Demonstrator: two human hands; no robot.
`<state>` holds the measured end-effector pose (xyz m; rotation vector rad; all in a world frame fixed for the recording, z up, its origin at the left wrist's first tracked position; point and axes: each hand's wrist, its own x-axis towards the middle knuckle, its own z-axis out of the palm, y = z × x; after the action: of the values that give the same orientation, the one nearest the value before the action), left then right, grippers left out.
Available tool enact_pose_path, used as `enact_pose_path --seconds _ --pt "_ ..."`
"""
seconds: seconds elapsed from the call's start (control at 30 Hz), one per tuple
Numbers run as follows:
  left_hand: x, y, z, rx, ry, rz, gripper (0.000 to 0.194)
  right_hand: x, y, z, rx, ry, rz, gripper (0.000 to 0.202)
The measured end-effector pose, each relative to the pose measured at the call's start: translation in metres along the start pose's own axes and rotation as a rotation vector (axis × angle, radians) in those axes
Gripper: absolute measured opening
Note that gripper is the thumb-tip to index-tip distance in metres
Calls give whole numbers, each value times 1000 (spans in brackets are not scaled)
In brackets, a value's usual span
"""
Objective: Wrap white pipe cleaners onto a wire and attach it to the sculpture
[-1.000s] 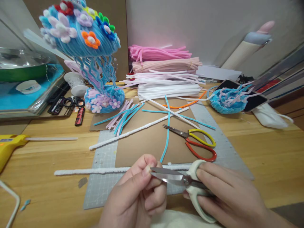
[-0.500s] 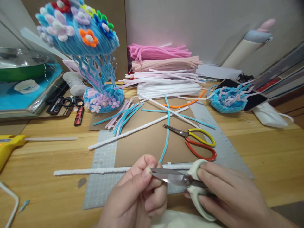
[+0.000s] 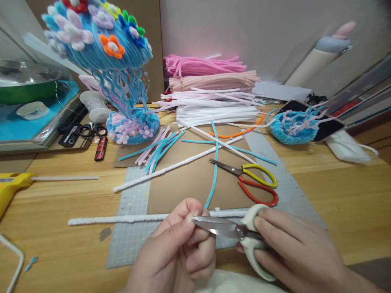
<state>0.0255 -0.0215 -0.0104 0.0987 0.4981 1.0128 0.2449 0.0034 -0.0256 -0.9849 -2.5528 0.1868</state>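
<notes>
My right hand (image 3: pixel 293 244) grips a pair of scissors (image 3: pixel 222 226) by its pale handles, the blades pointing left and nearly together. Their tips reach the pinched fingertips of my left hand (image 3: pixel 186 240), which is closed; whatever those fingers hold is too small to make out. Behind both hands a fuzzy white pipe cleaner (image 3: pixel 122 219) lies across the grey cutting mat (image 3: pixel 122 248). On the brown cardboard (image 3: pixel 183 183) beyond rest a blue pipe cleaner (image 3: pixel 214 179), a second white pipe cleaner (image 3: pixel 171 166) and scissors with yellow and red handles (image 3: pixel 259 183).
A blue pipe-cleaner jellyfish (image 3: pixel 97 44) with flowers stands at the back left. Bundles of pink and white pipe cleaners (image 3: pixel 214 97) are stacked by the wall. A smaller blue piece (image 3: pixel 293 128) lies at right. The yellow glue gun (image 3: pixel 12 187) is at the left edge.
The scissor blades have come closer together near my left fingertips. Both hands stay almost in the same place, and the things on the table have not moved.
</notes>
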Motion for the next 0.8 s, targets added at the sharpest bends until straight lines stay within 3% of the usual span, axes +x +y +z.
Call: enact_pose_path --seconds 0.8 --pt "1 -1 0 -51 11 9 9 2 -3 -1 -169 52 -22 23"
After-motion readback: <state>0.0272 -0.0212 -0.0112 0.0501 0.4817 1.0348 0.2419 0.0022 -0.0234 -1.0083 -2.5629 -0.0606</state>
